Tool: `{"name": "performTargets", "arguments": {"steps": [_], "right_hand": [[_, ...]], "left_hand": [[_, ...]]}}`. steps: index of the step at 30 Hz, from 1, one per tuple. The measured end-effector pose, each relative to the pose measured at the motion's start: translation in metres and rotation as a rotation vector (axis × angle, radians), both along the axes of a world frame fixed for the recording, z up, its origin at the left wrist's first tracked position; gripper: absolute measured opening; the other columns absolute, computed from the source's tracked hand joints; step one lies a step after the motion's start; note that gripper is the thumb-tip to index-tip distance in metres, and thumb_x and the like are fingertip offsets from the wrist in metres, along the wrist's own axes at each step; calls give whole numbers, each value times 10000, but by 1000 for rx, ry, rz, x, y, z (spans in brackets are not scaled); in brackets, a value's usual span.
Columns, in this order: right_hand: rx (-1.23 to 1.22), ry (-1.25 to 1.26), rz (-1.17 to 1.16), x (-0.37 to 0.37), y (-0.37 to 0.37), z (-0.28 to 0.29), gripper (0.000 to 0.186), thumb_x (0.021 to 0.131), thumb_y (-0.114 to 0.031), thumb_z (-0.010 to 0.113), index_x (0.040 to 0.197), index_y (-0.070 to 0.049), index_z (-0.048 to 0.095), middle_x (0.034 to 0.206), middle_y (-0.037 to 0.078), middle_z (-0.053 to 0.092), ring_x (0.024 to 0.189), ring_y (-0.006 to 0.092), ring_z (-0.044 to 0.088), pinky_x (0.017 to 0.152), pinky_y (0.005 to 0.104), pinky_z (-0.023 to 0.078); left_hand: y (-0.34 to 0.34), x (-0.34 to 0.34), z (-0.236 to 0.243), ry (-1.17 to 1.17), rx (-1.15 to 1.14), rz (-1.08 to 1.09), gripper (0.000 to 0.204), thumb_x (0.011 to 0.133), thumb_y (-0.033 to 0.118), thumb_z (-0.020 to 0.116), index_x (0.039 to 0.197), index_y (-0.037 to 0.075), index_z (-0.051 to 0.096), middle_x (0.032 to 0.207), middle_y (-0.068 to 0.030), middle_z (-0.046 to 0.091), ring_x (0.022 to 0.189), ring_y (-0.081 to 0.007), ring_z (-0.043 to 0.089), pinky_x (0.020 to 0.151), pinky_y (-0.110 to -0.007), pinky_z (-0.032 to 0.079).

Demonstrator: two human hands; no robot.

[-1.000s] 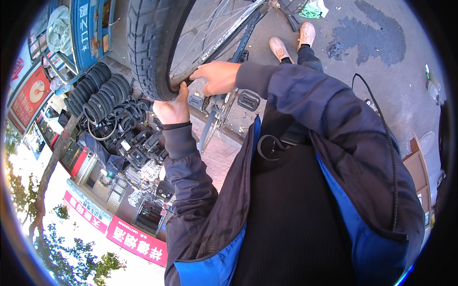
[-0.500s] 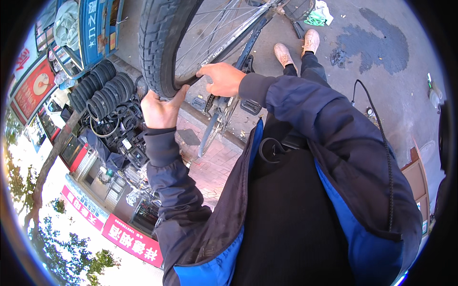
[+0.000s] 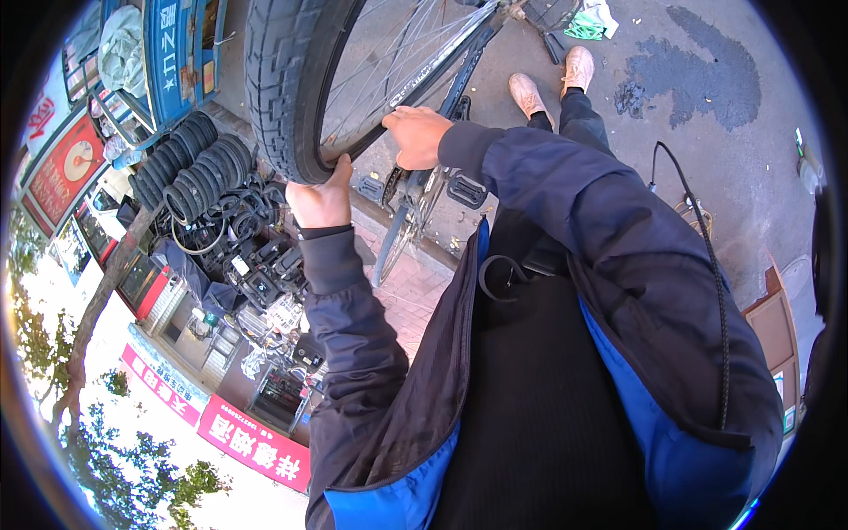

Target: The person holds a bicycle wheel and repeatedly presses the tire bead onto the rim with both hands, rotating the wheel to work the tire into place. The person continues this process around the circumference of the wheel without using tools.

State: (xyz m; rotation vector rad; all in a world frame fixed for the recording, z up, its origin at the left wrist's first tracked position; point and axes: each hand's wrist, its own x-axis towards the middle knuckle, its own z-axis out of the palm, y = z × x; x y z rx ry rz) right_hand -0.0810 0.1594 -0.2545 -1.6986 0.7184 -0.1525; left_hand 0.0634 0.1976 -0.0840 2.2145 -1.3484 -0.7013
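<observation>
My bare right hand (image 3: 417,137) has edged away from the thumb of my bare left hand (image 3: 320,203) since half a second ago, widening the gap between them, while my left hand has shifted rightward. My left hand clasps the lower end of the thick black rubber tyre with blocky tread (image 3: 278,88), thumb pressed on its inner edge and fingers mostly hidden behind, probably because a tyre this broad needs gripping from both faces. My right hand's fingers are bent at the wheel's inner edge; I cannot tell whether they pinch anything, as their undersides are hidden. The tyre sits ahead of me, slightly left, around thin metal spokes (image 3: 389,62). Just beyond my hands is a flat black plastic pedal (image 3: 465,191). Farther off, pale pink shoes (image 3: 526,95) stand on grey asphalt (image 3: 618,26). To the left, rows of dark worn tyres (image 3: 208,181) lean together, likely to save room, and past them stands a blue metal cart (image 3: 172,62).
</observation>
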Motion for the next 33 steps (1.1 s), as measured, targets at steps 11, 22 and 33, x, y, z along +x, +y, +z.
{"name": "performTargets", "arguments": {"steps": [11,22,33], "right_hand": [[-31,-569,-405,-11,4,54,391,814,-194,723,1144,10,770,1099,233,758,1134,437,692,1035,506,537],[160,-470,-86,-28,-20,56,591,882,-339,750,1378,-18,747,1353,273,699,1275,441,655,1113,474,515],[287,-564,-89,-46,-32,77,533,940,-245,760,1393,30,711,1425,254,696,1333,425,655,1143,452,509]], "left_hand": [[-11,-7,30,37,123,-60,319,884,-78,785,1203,-93,770,1187,-117,801,1047,-156,731,1006,-313,554],[-2,-10,11,89,95,46,389,891,-141,690,1279,-120,672,1306,-192,740,1177,-236,711,1041,-356,565],[-10,-6,22,192,187,60,427,893,-87,752,1318,-97,701,1264,-149,760,1124,-200,716,1025,-341,555]]}}
